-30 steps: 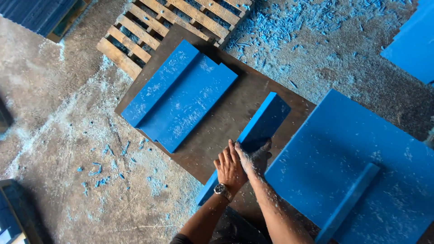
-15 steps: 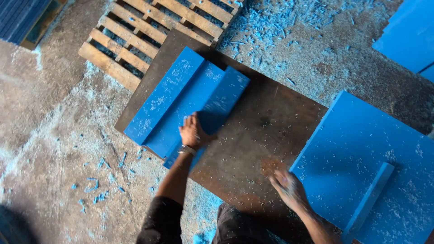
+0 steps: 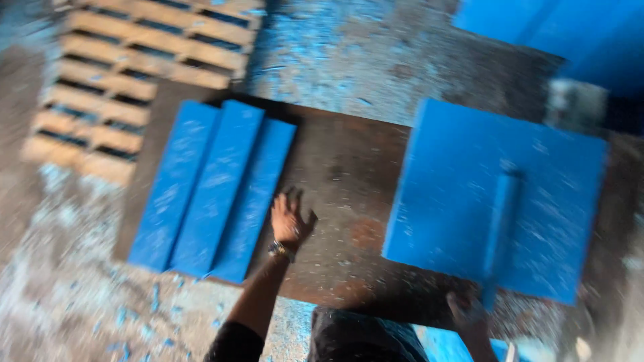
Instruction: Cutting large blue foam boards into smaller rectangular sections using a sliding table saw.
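Observation:
Three long blue planks lie side by side on the left of a dark brown table: a left plank, a middle plank and a right plank. My left hand, with a wristwatch, rests flat with fingers spread beside the right plank's edge. On the table's right lies a large blue slab with a narrow blue strip on top. My right hand is at the near end of that strip; the blur hides whether it grips it.
A wooden pallet lies on the concrete floor at the upper left. Blue shavings litter the floor. More blue sheets sit at the upper right. The picture is motion-blurred.
The third plank now lies flush against the other two. My left hand has slid off it onto the table beside it, and my right hand has moved to the strip's near end.

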